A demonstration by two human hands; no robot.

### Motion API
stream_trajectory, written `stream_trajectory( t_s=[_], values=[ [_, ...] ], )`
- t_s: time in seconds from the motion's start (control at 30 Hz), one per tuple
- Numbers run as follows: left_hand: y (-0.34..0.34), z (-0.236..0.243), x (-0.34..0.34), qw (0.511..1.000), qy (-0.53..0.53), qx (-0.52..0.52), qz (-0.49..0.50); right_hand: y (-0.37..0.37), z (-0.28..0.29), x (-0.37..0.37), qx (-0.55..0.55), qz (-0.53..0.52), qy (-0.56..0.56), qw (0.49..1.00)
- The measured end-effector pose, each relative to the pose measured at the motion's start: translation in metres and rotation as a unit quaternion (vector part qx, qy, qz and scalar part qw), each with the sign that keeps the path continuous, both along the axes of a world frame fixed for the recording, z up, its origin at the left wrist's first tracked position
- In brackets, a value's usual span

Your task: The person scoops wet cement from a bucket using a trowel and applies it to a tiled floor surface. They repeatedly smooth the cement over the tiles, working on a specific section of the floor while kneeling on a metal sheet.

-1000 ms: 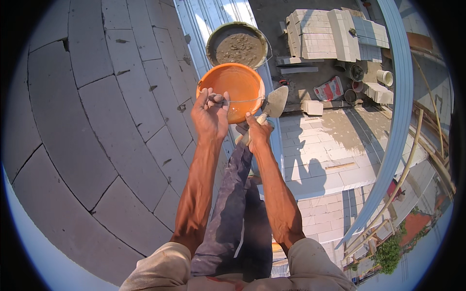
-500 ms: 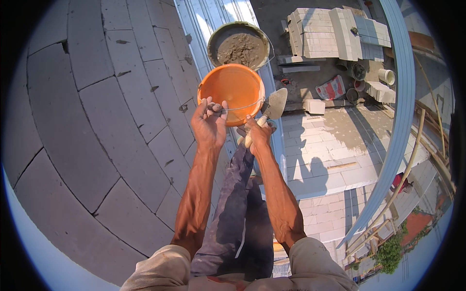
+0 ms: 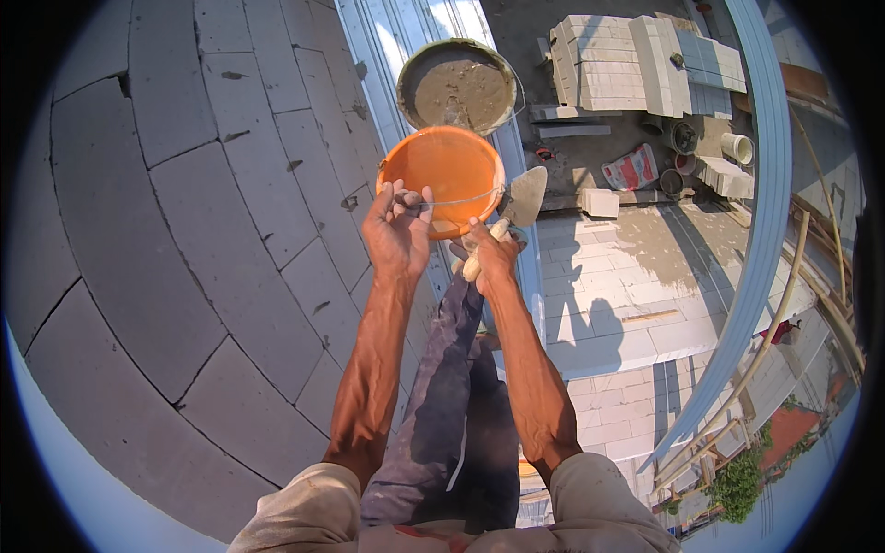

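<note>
My left hand has its curled fingers on the wire handle of an orange bucket, which holds clear liquid and is tilted away from me. My right hand grips a trowel by its pale handle, thumb at the bucket's near rim. Just beyond, a dull green tub holds grey mortar, with clear water spilling into it over the orange bucket's far lip. The tub sits on the blue ribbed metal strip beside the block wall.
A grey block wall fills the left. Down on the right are stacked pale blocks, buckets, a red-and-white sack, and a pale block surface. A curved blue metal beam and wooden poles run along the right.
The orange bucket has moved slightly down and tipped farther toward the tub, where water now runs onto the mortar, whose surface looks wetter. My hands have shifted only a little.
</note>
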State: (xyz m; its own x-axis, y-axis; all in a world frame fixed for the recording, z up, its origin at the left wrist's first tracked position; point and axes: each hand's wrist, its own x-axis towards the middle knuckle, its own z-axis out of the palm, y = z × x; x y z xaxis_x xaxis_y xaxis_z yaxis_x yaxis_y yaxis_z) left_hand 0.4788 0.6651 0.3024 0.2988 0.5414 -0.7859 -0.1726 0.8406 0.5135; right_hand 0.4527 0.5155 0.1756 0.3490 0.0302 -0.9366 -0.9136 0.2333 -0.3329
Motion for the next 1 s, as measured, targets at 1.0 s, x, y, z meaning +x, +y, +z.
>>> stream_trajectory(
  t_s=[1.0],
  values=[
    [-0.025,0.01,-0.165,0.97,0.198,0.042,-0.135,0.047,-0.057,0.22,0.062,0.134,-0.259,0.955]
  ],
)
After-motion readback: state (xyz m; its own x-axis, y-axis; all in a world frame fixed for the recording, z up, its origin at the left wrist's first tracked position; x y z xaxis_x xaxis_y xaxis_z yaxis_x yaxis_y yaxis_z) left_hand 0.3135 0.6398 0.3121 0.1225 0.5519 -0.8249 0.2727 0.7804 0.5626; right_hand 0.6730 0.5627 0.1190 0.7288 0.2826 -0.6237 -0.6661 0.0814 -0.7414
